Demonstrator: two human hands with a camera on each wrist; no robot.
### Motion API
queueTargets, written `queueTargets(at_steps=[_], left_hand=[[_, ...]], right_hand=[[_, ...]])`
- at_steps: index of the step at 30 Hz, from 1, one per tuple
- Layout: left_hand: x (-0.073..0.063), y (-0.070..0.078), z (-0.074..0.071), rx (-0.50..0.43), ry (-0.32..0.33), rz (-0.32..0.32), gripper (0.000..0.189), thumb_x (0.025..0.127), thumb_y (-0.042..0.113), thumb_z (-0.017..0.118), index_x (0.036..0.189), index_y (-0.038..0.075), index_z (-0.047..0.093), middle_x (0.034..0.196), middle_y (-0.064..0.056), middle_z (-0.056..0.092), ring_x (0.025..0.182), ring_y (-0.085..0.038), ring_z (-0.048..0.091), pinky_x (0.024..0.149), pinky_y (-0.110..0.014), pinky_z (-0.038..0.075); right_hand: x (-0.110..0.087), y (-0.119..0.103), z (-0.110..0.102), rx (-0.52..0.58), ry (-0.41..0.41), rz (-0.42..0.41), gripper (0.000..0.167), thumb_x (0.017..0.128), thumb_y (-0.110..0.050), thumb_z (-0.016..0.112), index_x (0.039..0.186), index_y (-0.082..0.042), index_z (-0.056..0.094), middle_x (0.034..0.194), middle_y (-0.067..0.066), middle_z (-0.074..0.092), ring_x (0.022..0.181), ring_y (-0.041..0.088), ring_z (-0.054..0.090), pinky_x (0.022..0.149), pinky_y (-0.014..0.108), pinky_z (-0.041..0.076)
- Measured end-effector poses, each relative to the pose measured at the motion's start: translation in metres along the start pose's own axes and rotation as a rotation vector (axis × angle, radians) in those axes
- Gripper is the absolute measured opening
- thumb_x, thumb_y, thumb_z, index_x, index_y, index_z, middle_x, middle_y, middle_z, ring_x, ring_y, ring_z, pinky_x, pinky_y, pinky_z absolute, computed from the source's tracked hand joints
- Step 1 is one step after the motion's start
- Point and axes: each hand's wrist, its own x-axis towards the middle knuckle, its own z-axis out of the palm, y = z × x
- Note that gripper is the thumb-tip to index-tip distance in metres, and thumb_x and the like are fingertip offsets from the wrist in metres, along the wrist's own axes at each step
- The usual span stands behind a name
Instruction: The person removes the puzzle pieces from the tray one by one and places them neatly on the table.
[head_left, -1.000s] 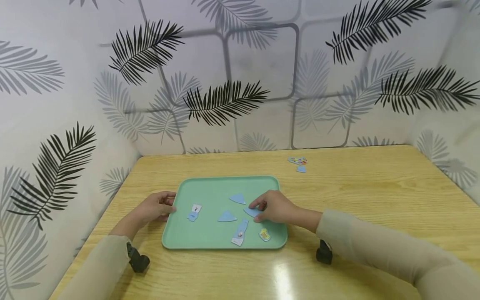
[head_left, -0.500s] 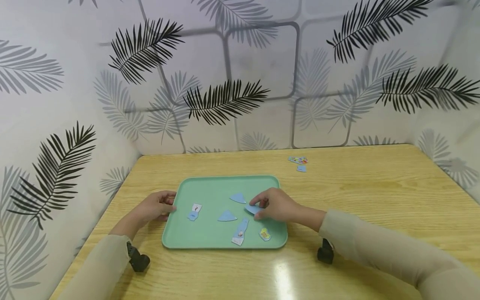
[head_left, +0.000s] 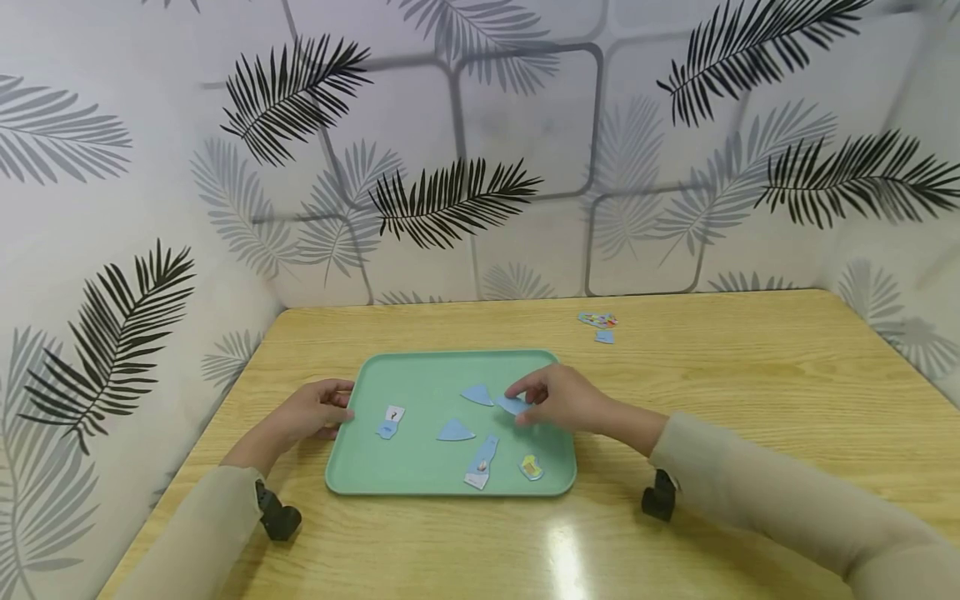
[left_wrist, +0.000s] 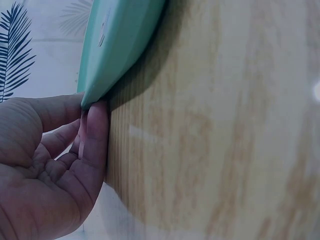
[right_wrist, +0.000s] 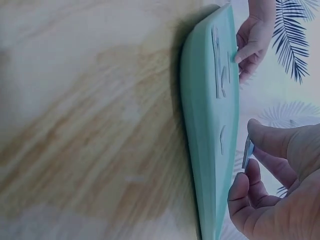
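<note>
A blue piece (head_left: 512,405) was pinched between the thumb and fingers of the right hand (head_left: 570,400), raised over the right part of the tray (head_left: 420,377); fingers covered its right end, and the right wrist view showed it nearly edge-on. The left hand (head_left: 307,410) gripped the tray's left rim, some fingertips partly hidden there. Five other pieces (head_left: 455,431) lay on the tray, their printing too small to make out. Farther back, two scraps (head_left: 597,320) lay on the surface (head_left: 750,375). The frame cut off both sleeves (head_left: 772,487).
</note>
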Motion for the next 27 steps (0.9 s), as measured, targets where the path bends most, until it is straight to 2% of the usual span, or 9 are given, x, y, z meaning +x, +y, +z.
queueTargets(at_steps=[4,14,22,27], left_hand=[[0.001,-0.002,0.000,0.003,0.004,-0.001,0.054,0.096,0.003,0.059,0.145,-0.002,0.038,0.112,-0.014,0.052,0.096,-0.023,0.051,0.073,-0.033,0.052],[0.001,-0.001,0.000,0.004,0.004,-0.003,0.054,0.095,0.003,0.060,0.144,-0.003,0.039,0.113,-0.014,0.051,0.096,-0.023,0.051,0.073,-0.033,0.052],[0.001,0.000,0.001,0.010,0.005,-0.012,0.053,0.095,0.003,0.060,0.144,-0.003,0.039,0.112,-0.014,0.051,0.096,-0.023,0.051,0.072,-0.033,0.052],[0.000,0.000,0.001,0.012,0.007,-0.009,0.053,0.095,0.003,0.060,0.144,-0.003,0.039,0.113,-0.014,0.051,0.097,-0.023,0.051,0.073,-0.033,0.052]], right_hand=[[-0.001,0.003,-0.006,0.003,0.009,-0.017,0.033,0.078,-0.012,0.082,0.110,-0.010,0.074,0.087,0.001,0.060,0.080,0.016,0.055,0.070,0.030,0.048],[-0.004,0.012,-0.025,0.021,0.032,-0.018,0.033,0.080,-0.011,0.081,0.112,-0.006,0.073,0.095,0.007,0.063,0.086,0.020,0.059,0.073,0.031,0.051],[-0.007,0.026,-0.035,0.023,0.061,-0.023,0.033,0.083,-0.011,0.078,0.114,-0.007,0.072,0.096,0.004,0.062,0.091,0.022,0.062,0.077,0.034,0.052],[-0.007,0.038,-0.043,0.027,0.094,-0.039,0.034,0.081,-0.011,0.079,0.115,-0.005,0.072,0.097,0.006,0.063,0.086,0.020,0.060,0.072,0.032,0.050]])
